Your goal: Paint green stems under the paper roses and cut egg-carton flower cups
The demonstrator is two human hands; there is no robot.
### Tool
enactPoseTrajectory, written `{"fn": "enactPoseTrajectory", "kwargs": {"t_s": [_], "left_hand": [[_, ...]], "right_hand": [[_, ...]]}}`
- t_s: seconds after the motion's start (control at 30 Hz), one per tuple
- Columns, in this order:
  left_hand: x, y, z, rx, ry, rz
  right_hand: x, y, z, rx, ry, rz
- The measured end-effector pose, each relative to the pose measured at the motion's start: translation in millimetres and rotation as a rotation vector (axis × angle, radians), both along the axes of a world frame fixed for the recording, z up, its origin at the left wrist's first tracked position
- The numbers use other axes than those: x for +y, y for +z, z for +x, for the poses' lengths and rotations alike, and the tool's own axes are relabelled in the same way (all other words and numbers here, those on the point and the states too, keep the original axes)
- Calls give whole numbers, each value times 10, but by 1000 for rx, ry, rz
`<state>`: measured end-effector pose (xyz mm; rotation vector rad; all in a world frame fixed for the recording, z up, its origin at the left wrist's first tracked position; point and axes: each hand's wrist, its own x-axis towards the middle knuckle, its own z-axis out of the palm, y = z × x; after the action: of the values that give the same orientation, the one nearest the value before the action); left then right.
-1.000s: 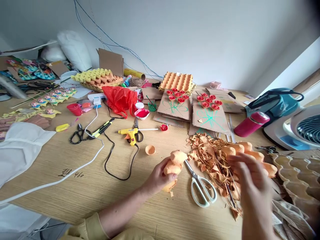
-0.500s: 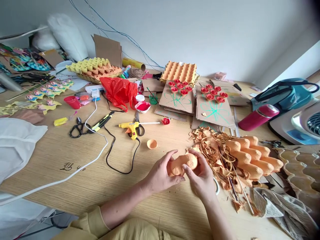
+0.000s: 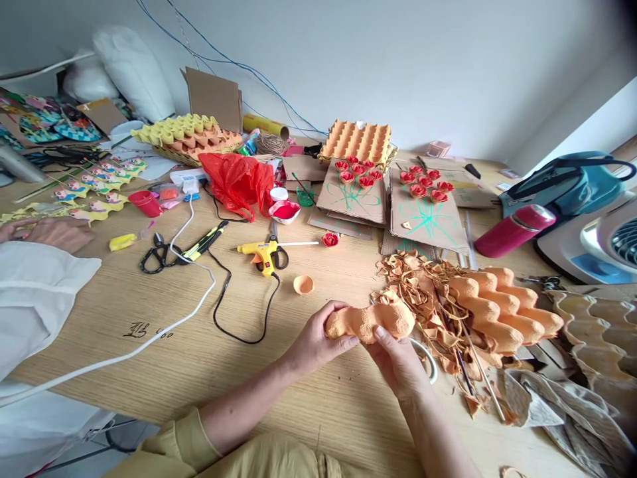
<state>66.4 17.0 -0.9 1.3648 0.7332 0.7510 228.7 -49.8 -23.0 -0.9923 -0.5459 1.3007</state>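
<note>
Between my hands, above the table, is an orange egg carton piece (image 3: 369, 322) with a row of three rounded bumps turned up. My left hand (image 3: 318, 338) grips its left end, thumb along the near side. At the near right side my right hand (image 3: 395, 362) holds it, thumb pressed between two bumps and the other fingers hidden beneath. Beyond it a single cut orange cup (image 3: 303, 285) lies on the wood. Just right of my right hand are white scissor handles (image 3: 426, 362), partly covered, and a heap of orange carton scraps (image 3: 423, 299).
A yellow glue gun (image 3: 263, 255) lies ahead with its black cord looping nearer. Cardboard sheets (image 3: 428, 219) carry red paper flowers. A larger egg carton section (image 3: 502, 309) and a pink bottle (image 3: 515, 230) stand right. At left, another person's hand (image 3: 54, 234) rests near painted carton pieces.
The carton piece has turned in my hands, so its whole row of bumps now shows. My right hand has shifted lower beneath it. The other person's hand at left has come further into view.
</note>
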Motion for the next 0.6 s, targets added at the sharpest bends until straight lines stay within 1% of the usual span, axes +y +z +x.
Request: {"fn": "enactPoseTrajectory", "kwargs": {"t_s": [0.1, 0.17, 0.23, 0.37, 0.47, 0.6], "left_hand": [[7, -43, -1, -28, -17, -87], [6, -43, 12, -19, -9, -133], [0, -6, 33, 3, 9, -147], [-16, 123, 62, 25, 50, -133], [-17, 177, 52, -6, 16, -144], [-4, 182, 17, -78, -48, -160]], "right_hand": [[-17, 10, -23, -10, -15, 17], [-21, 39, -34, 15, -12, 30], [-23, 69, -46, 74, -24, 29], [-31, 119, -70, 191, -47, 7], [-44, 146, -80, 296, -57, -20], [-68, 168, -89, 371, -47, -37]]}}
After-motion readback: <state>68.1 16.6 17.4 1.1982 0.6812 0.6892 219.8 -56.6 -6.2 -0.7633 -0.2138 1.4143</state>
